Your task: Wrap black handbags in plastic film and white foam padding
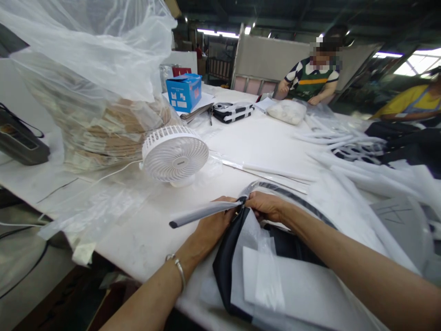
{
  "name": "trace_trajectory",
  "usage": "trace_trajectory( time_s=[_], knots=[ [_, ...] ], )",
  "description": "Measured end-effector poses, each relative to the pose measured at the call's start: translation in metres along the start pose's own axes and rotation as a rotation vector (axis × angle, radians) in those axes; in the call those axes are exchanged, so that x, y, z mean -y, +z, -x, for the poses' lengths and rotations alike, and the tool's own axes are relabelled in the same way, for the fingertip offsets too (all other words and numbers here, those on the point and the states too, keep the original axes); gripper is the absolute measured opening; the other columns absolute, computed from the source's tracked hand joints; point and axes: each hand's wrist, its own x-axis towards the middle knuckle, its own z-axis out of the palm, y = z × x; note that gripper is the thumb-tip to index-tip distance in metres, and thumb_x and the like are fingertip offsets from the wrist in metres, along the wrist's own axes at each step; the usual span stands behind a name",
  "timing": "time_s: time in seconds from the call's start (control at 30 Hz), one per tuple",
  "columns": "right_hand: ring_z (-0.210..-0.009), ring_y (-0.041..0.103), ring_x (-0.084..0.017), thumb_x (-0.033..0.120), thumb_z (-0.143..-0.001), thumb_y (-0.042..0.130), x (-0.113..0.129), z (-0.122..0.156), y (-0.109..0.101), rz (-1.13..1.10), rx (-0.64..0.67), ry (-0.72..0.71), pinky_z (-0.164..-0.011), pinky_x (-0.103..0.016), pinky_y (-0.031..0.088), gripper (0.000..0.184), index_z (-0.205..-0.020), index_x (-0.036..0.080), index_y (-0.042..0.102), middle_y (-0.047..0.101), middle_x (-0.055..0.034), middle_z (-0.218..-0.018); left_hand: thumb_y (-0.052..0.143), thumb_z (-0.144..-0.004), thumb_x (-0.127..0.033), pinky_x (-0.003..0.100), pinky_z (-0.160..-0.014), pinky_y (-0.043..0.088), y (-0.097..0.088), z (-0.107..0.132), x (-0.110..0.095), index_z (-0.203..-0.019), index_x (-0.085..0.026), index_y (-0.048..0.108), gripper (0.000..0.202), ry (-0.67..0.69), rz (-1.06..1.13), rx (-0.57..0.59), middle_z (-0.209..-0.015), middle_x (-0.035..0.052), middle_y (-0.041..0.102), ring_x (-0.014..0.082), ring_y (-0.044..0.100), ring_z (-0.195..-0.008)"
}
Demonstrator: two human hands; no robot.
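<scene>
A black bag (223,262), partly covered by white foam sheet and clear plastic, lies at the table's near edge. My left hand (215,225) is closed at the bag's top corner, its fingertips partly hidden behind a wrapped strap end (203,212) that sticks out to the left. Close beside it, my right hand (266,206) pinches the strap where it meets that corner, by a small metal fitting. From there a plastic-wrapped dark strap (296,193) curves away behind my right forearm. What exactly lies between the fingertips is hard to make out.
A white fan (175,156) stands ahead on the left, before a large plastic sack (110,124) of brown pieces. Farther back are a blue box (184,93) and a black-and-white bag (232,111). White foam strips (372,174) heap up at right. Two people work across the table.
</scene>
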Motion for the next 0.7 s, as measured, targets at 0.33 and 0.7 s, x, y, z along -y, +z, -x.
trace_trajectory(
  time_s=[0.33, 0.7],
  knots=[
    [-0.043, 0.052, -0.008, 0.024, -0.069, 0.071, 0.006, 0.014, -0.01, -0.031, 0.002, 0.005, -0.043, -0.017, 0.041, 0.015, -0.073, 0.014, 0.061, 0.058, 0.0031, -0.051, 0.052, -0.086, -0.027, 0.024, -0.054, 0.04, -0.011, 0.01, -0.007, -0.072, -0.018, 0.063, 0.019, -0.41, 0.377, -0.042, -0.062, -0.0007, 0.06, 0.0142, 0.056, -0.056],
    [-0.057, 0.061, -0.011, 0.016, -0.063, 0.078, 0.016, 0.028, -0.01, -0.228, -0.123, -0.057, -0.055, -0.022, 0.049, 0.025, -0.08, 0.016, 0.06, 0.067, 0.0008, -0.07, 0.078, -0.057, -0.032, 0.016, -0.042, 0.024, 0.001, 0.033, -0.025, -0.075, -0.014, 0.062, 0.03, -0.683, 1.354, -0.403, -0.066, -0.0027, 0.057, 0.0042, 0.042, -0.049]
  ],
)
